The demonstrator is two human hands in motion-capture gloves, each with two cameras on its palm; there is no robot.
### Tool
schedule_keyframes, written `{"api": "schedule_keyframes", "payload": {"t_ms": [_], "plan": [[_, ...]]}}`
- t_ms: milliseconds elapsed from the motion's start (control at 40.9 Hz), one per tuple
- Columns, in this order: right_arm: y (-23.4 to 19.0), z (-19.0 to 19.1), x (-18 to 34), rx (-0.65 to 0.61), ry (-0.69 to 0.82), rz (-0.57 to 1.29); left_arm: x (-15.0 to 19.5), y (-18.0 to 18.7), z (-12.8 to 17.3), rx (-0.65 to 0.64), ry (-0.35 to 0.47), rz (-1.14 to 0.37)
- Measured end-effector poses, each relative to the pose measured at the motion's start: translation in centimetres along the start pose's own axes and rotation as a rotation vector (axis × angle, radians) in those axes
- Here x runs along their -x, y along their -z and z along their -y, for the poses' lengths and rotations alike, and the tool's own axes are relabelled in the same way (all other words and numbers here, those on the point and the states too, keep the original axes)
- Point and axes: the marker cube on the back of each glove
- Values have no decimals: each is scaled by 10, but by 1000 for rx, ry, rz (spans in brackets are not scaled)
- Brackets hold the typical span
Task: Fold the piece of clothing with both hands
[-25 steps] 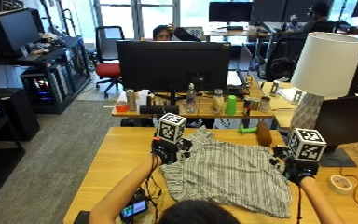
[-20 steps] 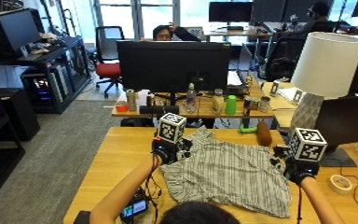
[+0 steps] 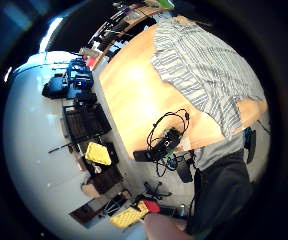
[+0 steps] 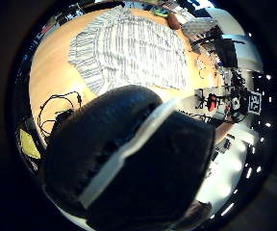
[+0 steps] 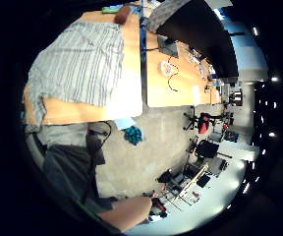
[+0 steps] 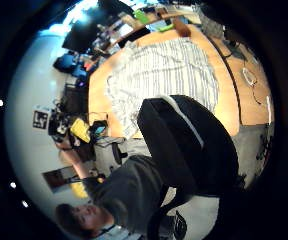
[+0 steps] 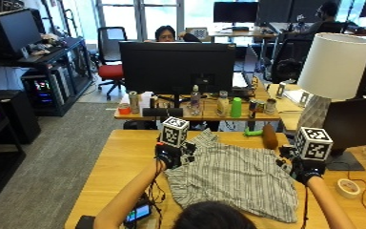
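Grey-striped cloth, the shirt (image 7: 237, 179), is seen spread unfolded on the counter (image 7: 121, 174) (folding judged barely begun), the left hand (image 7: 169, 155) and right hand (image 7: 305, 168) raised at its far corners, fingers' state not discernible; next, an edge must be grasped and carried across.

A light wooden table (image 7: 113, 157) carries a grey striped shirt (image 7: 234, 176) spread flat. Near its front left edge lies a small device with a lit screen (image 7: 137, 213). A tape roll (image 7: 347, 188) sits at the right.

I can make out no readable text, label, brand or number in any view. The bottles (image 7: 236, 107) on the far desk carry labels too small for me to read, and the small device (image 7: 137, 213) screen near me shows nothing legible.
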Motion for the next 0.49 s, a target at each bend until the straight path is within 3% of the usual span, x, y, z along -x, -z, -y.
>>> {"api": "schedule_keyframes", "payload": {"t_ms": [196, 489], "plan": [[-4, 7, 2, 14, 2, 8, -8, -15, 12, 12, -32, -7], [-45, 18, 6, 119, 48, -28, -29, -59, 30, 102, -127, -2]]}}
